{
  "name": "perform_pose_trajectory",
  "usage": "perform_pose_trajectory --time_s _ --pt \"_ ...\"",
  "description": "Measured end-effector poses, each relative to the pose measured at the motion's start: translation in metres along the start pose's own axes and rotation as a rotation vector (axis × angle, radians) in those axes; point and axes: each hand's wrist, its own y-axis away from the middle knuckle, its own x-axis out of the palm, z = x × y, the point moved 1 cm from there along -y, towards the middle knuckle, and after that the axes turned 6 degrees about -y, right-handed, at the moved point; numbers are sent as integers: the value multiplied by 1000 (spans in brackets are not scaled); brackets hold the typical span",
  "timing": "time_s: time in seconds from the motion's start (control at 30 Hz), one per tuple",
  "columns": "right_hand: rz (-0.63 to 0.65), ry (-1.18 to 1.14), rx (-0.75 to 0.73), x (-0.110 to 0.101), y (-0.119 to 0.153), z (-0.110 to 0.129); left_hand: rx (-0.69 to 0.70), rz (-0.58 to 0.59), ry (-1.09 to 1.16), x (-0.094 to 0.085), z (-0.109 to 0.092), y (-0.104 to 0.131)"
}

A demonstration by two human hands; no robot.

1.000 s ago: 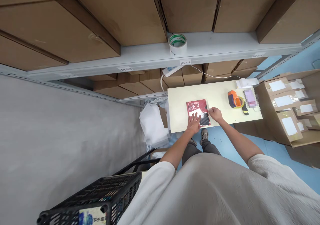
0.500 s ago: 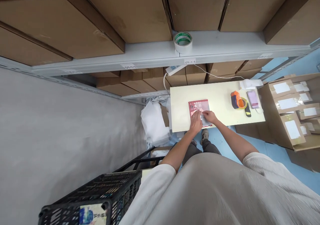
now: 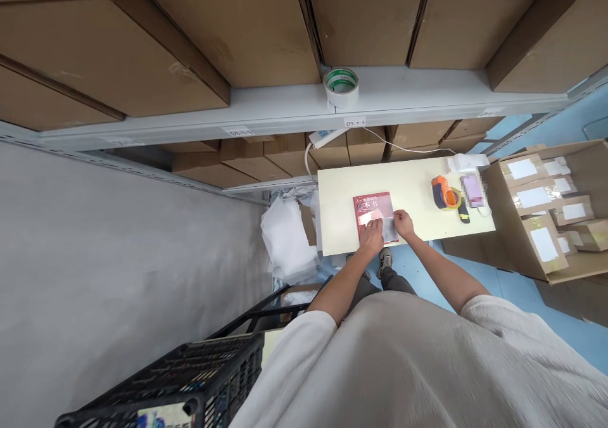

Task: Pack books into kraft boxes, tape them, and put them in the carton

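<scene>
A red book [image 3: 373,201] with white lettering lies flat on the pale yellow table [image 3: 339,190] in front of me. My left hand [image 3: 372,235] rests on the lower part of its cover, fingers stretched out and laid flat. At the book's right edge, my right hand [image 3: 403,224] is closed in a pinch; whatever is between its fingertips is too small to make out. Beneath the hands, a pale pinkish patch and a greyish area [image 3: 389,229] show on the cover; I cannot tell whether these are print, glare or a thin sheet.
Rightward on the table lie an orange tape dispenser [image 3: 443,192], a black-and-yellow cutter [image 3: 463,213] and a blurred purple item [image 3: 472,190]. A tape roll [image 3: 341,87] sits on the shelf [image 3: 408,92]. An open carton [image 3: 515,238] holds labelled boxes. A black crate [image 3: 223,371] stands lower left.
My right hand has moved right, away from my left hand, to the book's edge. My left hand stays on the cover. The whole view has shifted slightly.
</scene>
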Motion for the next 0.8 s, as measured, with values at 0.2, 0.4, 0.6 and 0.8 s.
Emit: perform_pose_trajectory --time_s 0.2,0.4,0.6,0.8 --pt "73 18 188 -4 -4 6 -25 1 -44 3 -5 -1" --pt "77 -59 303 1 -10 14 -11 8 -41 8 -4 1" --pt "91 -111 318 -3 -10 17 -39 -44 71 9 4 2" --pt "184 -121 186 -10 -8 16 -74 -78 167 5 3 -3"
